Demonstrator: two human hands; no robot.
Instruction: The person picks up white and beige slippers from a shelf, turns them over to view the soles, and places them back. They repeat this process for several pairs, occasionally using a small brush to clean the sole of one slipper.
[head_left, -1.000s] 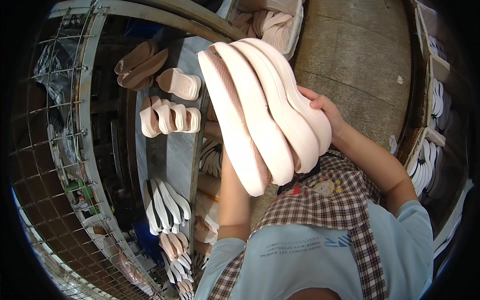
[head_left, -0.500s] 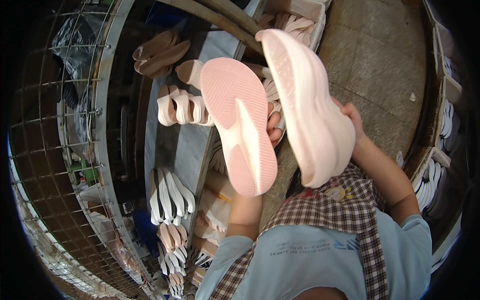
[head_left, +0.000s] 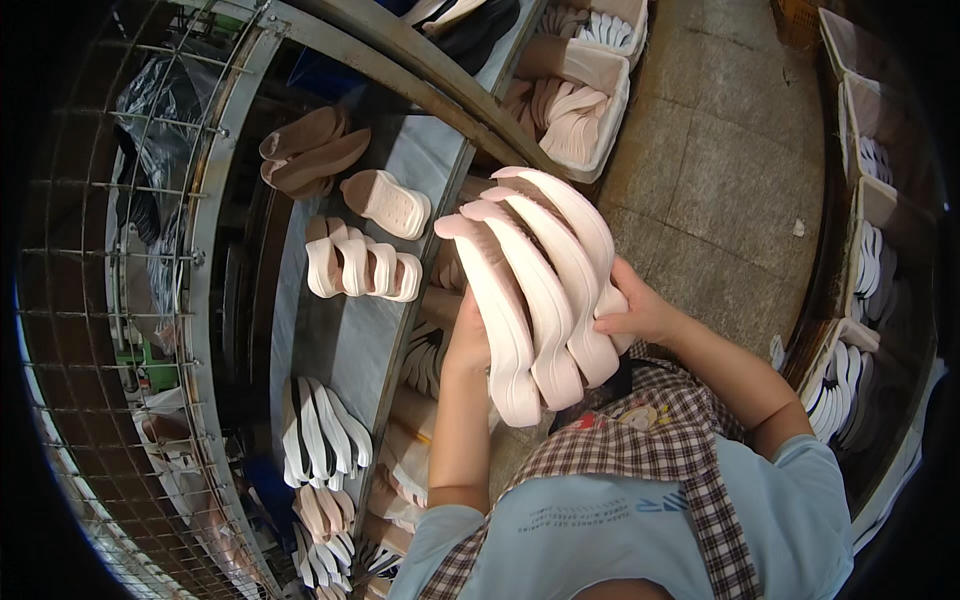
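Between my two hands, in front of my chest, is a nested stack of several pale pink and cream shoe soles (head_left: 506,320), standing on edge side by side. My left hand (head_left: 470,335) is wrapped round the stack's left side, with most of its fingers hidden behind the soles. Against the right side presses my right hand (head_left: 638,305), its thumb across the near part of the outer sole and the other fingers partly hidden. On the bench to the left lie a single cream sole (head_left: 395,207) and a nested row of cream soles (head_left: 365,265).
A grey bench (head_left: 350,345) runs along my left, bearing brown soles (head_left: 312,150) and white-and-black soles (head_left: 325,430). Wire mesh (head_left: 75,255) stands beyond it. Ahead is a bin (head_left: 612,140) of pink soles; more bins (head_left: 845,335) line the right side of the concrete floor (head_left: 735,180).
The soles, held apart in two hands with one underside showing, are now together in one upright stack, lower and nearer my chest. The view has shifted, showing more bins ahead.
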